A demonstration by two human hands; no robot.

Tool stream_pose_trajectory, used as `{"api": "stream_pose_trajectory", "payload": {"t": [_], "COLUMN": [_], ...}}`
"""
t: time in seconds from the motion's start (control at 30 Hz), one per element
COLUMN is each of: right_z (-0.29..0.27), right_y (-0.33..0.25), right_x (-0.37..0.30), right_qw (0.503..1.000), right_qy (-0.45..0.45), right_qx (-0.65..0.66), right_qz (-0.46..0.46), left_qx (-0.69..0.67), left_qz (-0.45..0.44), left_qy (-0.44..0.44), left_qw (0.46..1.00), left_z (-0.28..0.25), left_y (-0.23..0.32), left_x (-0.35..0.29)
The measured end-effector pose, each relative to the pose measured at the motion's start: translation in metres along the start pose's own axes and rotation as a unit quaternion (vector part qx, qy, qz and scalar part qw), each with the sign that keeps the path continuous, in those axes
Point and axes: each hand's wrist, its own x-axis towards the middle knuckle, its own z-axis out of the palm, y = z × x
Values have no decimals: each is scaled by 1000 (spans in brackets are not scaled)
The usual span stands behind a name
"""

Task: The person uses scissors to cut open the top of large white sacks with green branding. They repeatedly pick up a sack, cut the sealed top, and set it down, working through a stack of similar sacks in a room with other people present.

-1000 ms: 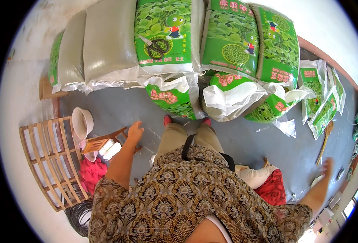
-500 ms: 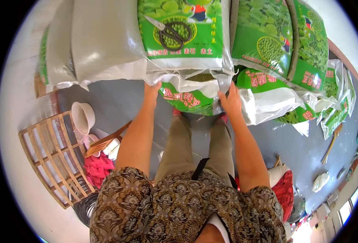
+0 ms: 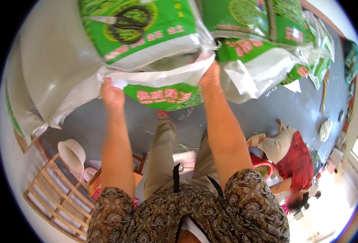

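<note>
The left hand has its fingers clamped on one end of a white woven-looking rim; the right hand grips the other end, some fingertips hidden by the folds. Between them hangs the green-and-white bag, its mouth stretched wide, with large red, pale-edged characters across its curved green front. Just beyond lies a plump printed bag, glossy, with red and yellow characters and an oval picture of green beans. Scissors with dark looped handles rest on it. To the left bulges a smooth grey-beige sack; to the right, a red-lettered bag with a crumpled white mouth.
</note>
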Motion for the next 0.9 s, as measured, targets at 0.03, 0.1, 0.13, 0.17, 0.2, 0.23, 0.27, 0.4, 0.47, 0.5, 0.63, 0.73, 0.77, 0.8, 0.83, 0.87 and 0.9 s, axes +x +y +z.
{"api": "stream_pose_trajectory", "payload": {"t": [0.03,0.1,0.13,0.17,0.2,0.23,0.27,0.4,0.47,0.5,0.63,0.73,0.77,0.8,0.83,0.87,0.9], "right_z": [-18,-40,-35,-29,-45,-57,-68,-125,-137,-140,-147,-147,-145,-146,-150,-157,-152], "right_y": [7,41,33,19,15,12,11,21,13,-1,-47,-78,-91,-102,-115,-128,-143], "right_x": [-9,-60,-88,-115,-137,-159,-181,-273,-292,-291,-286,-304,-310,-316,-322,-329,-335], "right_qw": [998,889,961,994,972,958,943,973,967,970,978,972,971,972,972,965,965], "right_qy": [-27,57,49,43,9,-5,-20,127,207,209,177,208,212,211,210,236,245], "right_qx": [-36,-445,-270,-85,-231,-276,-318,-122,-72,-63,-81,-84,-90,-93,-97,-112,-91], "right_qz": [48,-88,-19,48,-49,-74,-99,147,129,103,70,66,60,45,29,15,-6], "left_qx": [14,51,70,88,132,178,185,245,278,283,313,271,256,257,258,260,252], "left_qz": [-20,-52,-66,-84,-109,-127,-132,-213,-242,-251,-266,-274,-269,-272,-275,-274,-280], "left_qy": [3,17,33,45,72,100,129,126,142,150,119,115,107,93,80,67,54], "left_qw": [1000,997,995,992,983,971,965,937,919,913,904,916,922,923,923,923,925], "left_z": [-6,-19,-28,-37,-35,-33,-32,-52,-44,-32,-7,31,47,63,80,99,112], "left_y": [-2,-6,-13,-21,-30,-32,-24,-22,-38,-45,-59,-59,-58,-58,-60,-62,-64], "left_x": [2,-1,-17,-40,-68,-97,-122,-226,-260,-269,-298,-304,-303,-302,-301,-299,-301]}}
